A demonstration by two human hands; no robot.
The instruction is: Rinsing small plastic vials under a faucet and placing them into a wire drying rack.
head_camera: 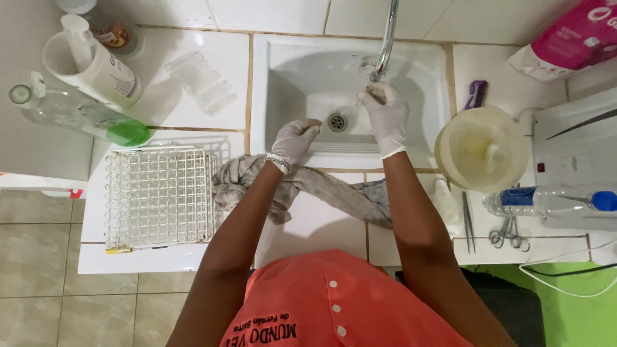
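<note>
Gloved right hand (385,115) curls under the tap (386,38), grip contents unclear, gloved left hand (294,139) loosely bent and empty over the white sink (283,71), grey cloth (321,189) on its edge, empty wire basket (157,196) left, lidded tub (481,148) right.

The light is even and fairly bright, cool in tone, falling from above. The white sink (289,71) and the counter (193,115) look slightly washed out, with soft glare on the tap (387,32). Shadows are faint, pooling inside the basin and under the arms. Straight lines bow towards the frame's edges. Fine detail is soft throughout.
</note>
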